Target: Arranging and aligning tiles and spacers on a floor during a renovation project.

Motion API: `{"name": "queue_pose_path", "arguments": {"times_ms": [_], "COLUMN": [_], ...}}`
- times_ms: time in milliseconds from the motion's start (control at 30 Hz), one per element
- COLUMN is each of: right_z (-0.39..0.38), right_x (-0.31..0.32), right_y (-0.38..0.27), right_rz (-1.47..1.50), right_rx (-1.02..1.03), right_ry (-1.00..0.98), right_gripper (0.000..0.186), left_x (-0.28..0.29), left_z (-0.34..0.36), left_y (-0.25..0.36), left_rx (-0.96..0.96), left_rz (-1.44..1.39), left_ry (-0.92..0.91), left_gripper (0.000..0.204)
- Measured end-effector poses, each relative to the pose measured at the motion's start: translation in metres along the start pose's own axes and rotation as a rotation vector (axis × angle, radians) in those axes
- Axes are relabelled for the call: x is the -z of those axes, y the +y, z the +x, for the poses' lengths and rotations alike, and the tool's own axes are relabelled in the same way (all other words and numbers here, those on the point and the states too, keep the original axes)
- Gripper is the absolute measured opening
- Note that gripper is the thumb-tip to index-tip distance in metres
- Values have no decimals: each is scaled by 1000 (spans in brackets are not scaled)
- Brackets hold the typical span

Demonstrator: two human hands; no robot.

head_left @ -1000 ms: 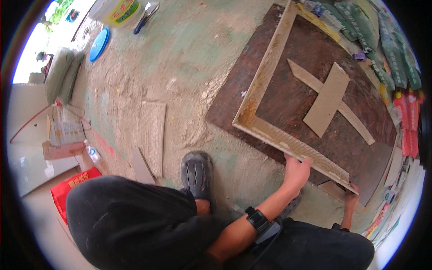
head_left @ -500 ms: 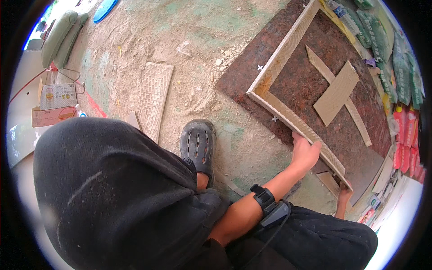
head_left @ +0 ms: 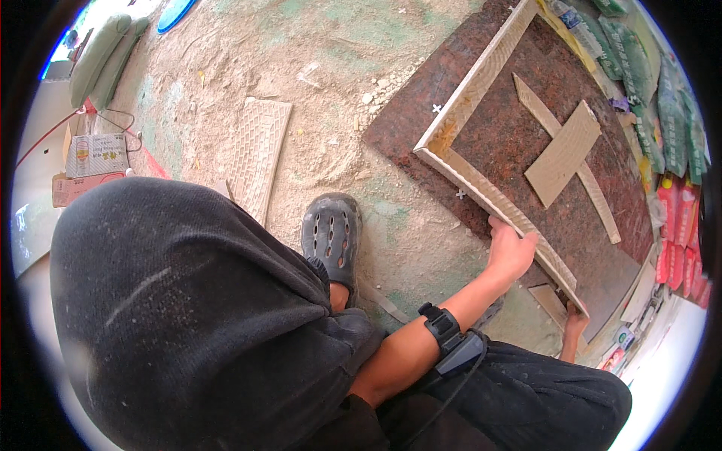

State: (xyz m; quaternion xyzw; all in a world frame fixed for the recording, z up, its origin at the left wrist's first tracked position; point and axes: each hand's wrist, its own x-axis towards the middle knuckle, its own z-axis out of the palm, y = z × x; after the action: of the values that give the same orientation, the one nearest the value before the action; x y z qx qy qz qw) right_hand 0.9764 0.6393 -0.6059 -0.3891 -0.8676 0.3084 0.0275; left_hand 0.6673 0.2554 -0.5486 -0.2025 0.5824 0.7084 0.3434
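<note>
My left hand (head_left: 513, 249) is closed around the middle of a long tile strip (head_left: 492, 207) that stands on edge, its ribbed pale back showing. At the strip's near right end, my right hand (head_left: 577, 322) holds the corner; part of that hand is hidden behind the strip. The far left end meets a second upright strip (head_left: 481, 74) at a corner with yellowish-brown stuff on its inner side. Both strips rest over a dark red speckled stone slab (head_left: 421, 101). On the slab, a flat beige tile piece (head_left: 562, 154) lies across a narrow tile strip (head_left: 599, 197).
White spacer crosses (head_left: 461, 195) lie by the slab's edge. Green bags (head_left: 671, 113), red packages (head_left: 679, 244) and a plastic bottle (head_left: 575, 28) line the right side. A ribbed tile piece (head_left: 259, 154) lies on the dusty floor beyond my grey clog (head_left: 331, 237). Cardboard boxes (head_left: 98, 155) stand left.
My view has shifted slightly, and my dark-clad left knee sits a little higher in it. Both hands keep their grip on the strip, which has hardly moved.
</note>
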Motion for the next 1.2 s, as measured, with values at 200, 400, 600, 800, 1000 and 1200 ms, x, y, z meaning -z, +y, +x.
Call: {"name": "queue_pose_path", "arguments": {"times_ms": [200,400,600,800,1000,1200], "right_z": [-2,2,1,1,2,1], "right_x": [-6,-1,-3,-6,-4,-5], "right_y": [-4,9,14,9,13,14], "right_rz": [-19,-10,-22,-19,-10,-29], "right_rx": [-38,-52,-44,-36,-48,-60], "right_ry": [-23,-8,-4,1,12,-1], "right_gripper": [22,22,22,21,21,22], "left_x": [4,1,3,2,-1,3], "left_z": [0,-1,2,2,2,-2], "left_y": [-1,0,-6,-6,-7,-3], "left_rx": [22,38,-32,-28,-34,-22], "left_rz": [28,0,91,80,80,151], "left_ry": [9,0,-10,-2,2,27], "left_gripper": [78,78,81,81,80,61]}}
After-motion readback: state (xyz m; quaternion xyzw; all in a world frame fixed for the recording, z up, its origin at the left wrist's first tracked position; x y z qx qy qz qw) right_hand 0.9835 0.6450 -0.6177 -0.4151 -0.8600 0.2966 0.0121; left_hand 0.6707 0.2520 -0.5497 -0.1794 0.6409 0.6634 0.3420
